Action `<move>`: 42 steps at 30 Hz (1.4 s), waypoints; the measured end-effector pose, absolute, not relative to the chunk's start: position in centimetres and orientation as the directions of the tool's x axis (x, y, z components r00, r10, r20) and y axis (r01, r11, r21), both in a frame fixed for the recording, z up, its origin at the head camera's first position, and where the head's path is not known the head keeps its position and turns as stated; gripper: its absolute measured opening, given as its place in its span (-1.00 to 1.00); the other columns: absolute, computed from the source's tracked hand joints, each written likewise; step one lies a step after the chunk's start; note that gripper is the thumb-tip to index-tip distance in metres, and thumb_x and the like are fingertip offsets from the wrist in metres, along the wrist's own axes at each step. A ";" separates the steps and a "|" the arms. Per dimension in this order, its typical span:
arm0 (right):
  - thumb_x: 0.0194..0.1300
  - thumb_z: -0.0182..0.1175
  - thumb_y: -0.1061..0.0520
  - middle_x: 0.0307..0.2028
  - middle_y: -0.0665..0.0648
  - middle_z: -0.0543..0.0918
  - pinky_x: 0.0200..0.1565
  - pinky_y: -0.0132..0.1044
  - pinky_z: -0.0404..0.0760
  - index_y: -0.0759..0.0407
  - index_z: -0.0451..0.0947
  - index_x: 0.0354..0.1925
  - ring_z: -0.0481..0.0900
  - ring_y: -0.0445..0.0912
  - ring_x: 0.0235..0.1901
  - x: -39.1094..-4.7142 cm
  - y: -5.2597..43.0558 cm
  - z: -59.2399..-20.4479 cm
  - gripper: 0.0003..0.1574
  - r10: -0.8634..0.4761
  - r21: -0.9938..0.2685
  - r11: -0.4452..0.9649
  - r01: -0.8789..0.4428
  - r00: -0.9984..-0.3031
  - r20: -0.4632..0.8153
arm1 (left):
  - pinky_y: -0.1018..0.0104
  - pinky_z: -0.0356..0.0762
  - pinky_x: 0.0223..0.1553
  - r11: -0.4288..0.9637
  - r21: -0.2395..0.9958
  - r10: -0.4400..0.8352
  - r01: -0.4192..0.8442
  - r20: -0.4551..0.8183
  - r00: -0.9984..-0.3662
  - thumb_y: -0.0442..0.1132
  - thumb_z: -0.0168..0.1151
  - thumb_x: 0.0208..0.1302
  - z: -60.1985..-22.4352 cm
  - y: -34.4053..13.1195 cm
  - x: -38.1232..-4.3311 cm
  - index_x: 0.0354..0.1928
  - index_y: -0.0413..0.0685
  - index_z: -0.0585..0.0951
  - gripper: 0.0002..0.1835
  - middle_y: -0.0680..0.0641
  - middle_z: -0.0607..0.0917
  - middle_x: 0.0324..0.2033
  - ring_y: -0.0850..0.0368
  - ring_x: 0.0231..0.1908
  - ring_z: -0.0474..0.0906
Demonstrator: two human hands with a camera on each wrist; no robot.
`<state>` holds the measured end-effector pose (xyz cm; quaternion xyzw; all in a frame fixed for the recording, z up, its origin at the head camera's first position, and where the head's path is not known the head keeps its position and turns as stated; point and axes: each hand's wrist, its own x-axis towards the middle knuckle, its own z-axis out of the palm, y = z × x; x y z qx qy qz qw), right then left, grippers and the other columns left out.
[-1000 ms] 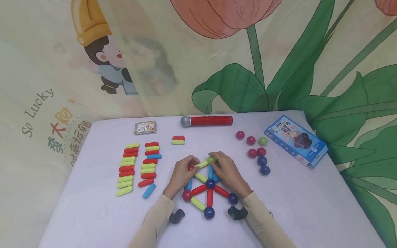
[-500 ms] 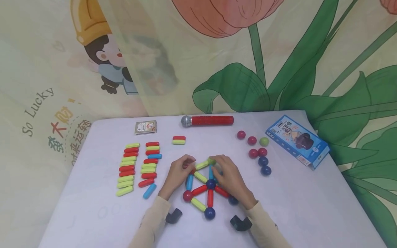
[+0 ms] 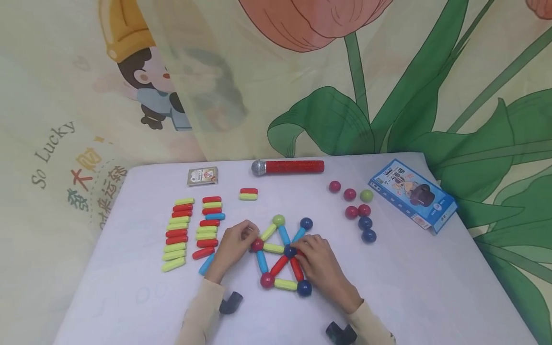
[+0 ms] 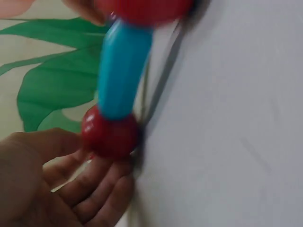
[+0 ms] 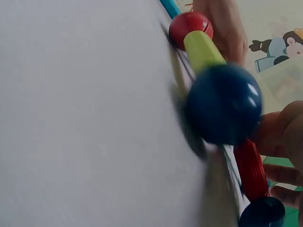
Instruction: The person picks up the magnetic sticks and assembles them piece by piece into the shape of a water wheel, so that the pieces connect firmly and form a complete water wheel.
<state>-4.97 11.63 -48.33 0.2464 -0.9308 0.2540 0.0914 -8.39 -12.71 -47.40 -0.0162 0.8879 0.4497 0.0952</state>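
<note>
A flat magnetic ball-and-stick structure lies between my hands in the head view. Spokes run from a centre blue ball (image 3: 290, 250) to outer balls, among them a green ball (image 3: 279, 220) and a far blue ball (image 3: 306, 223). My left hand (image 3: 233, 247) pinches a red ball (image 4: 111, 135) on its left side between thumb and fingers, with a blue stick (image 4: 124, 71) joined to that ball. My right hand (image 3: 324, 268) covers the right side; its thumb and fingers grip a red stick (image 5: 251, 168) beside the centre. A near blue ball (image 5: 225, 104) looms large in the right wrist view.
Two columns of loose sticks (image 3: 177, 234) lie at the left, with a stacked pair (image 3: 248, 194) behind. Loose balls (image 3: 351, 212) and a blue box (image 3: 413, 194) are at the right. A red microphone (image 3: 293, 166) and a card box (image 3: 202, 176) stand at the back.
The structure has turned counterclockwise: the green ball has gone left, the near blue ball right. My left hand has moved left and nearer, and my right hand has come down from the far side.
</note>
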 end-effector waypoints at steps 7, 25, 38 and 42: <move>0.04 0.45 0.19 -0.03 0.07 0.57 0.16 -0.03 0.47 0.02 0.62 -0.06 0.44 0.01 0.09 -6.1 12.3 -48.4 -0.56 -0.412 -0.381 0.778 -0.500 -0.863 0.291 | 0.11 0.59 -0.01 0.602 0.791 -0.029 -0.111 -0.117 -0.993 -0.16 0.24 0.30 -46.8 -14.0 -9.9 -0.06 -0.03 0.57 -0.78 -0.02 0.67 -0.14 0.07 -0.09 0.61; 0.08 0.42 0.18 -0.09 -0.06 0.68 0.23 -0.09 0.42 0.00 0.66 -0.05 0.51 -0.10 0.04 -6.4 11.9 -48.8 -0.59 -0.453 -0.387 0.753 -0.532 -0.846 0.281 | 0.09 0.49 0.07 0.753 0.658 -0.048 -0.003 0.050 -0.998 -0.34 0.31 0.21 -48.3 -12.8 -16.1 0.01 -0.08 0.54 -0.68 -0.10 0.57 -0.09 -0.02 -0.04 0.45; 0.10 0.41 0.15 -0.07 -0.08 0.68 0.23 -0.08 0.43 -0.04 0.65 -0.02 0.52 -0.12 0.05 -6.5 11.4 -48.5 -0.58 -0.480 -0.388 0.740 -0.550 -0.835 0.268 | 0.20 0.61 -0.05 0.566 0.824 0.169 0.001 -0.115 -0.979 -0.25 0.36 0.18 -45.9 -10.8 -13.1 0.00 0.02 0.57 -0.67 0.00 0.67 -0.19 0.09 -0.14 0.61; 0.11 0.41 0.15 -0.08 -0.08 0.68 0.24 -0.07 0.41 -0.04 0.65 -0.03 0.52 -0.11 0.04 -6.4 11.3 -48.6 -0.59 -0.486 -0.392 0.735 -0.553 -0.833 0.264 | 0.23 0.60 -0.03 0.632 0.775 0.196 0.011 -0.146 -0.970 -0.22 0.35 0.19 -46.5 -10.1 -12.7 -0.02 0.03 0.59 -0.70 0.02 0.68 -0.19 0.11 -0.11 0.60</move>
